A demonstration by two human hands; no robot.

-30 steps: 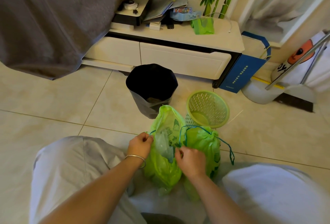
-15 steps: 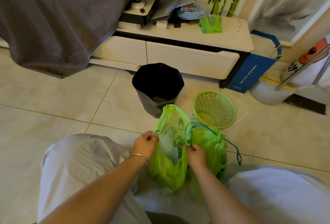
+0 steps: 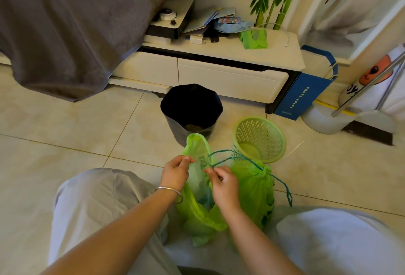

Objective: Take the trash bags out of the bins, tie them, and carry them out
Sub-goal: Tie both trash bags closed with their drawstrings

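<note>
Left hand: fingers pinched on the open green bag's rim.
Right hand: fingertips pinching the teal drawstring.
Tied bag: on the floor, touching the open one.
Green basket: just behind.

Two translucent lime-green trash bags are showing dark green print, and their drawstring is running teal-blue. Behind them a black-lined bin is sitting dark beside a pale yellow-green basket — its wall patterned with small slots — on glossy beige floor tiles.
</note>
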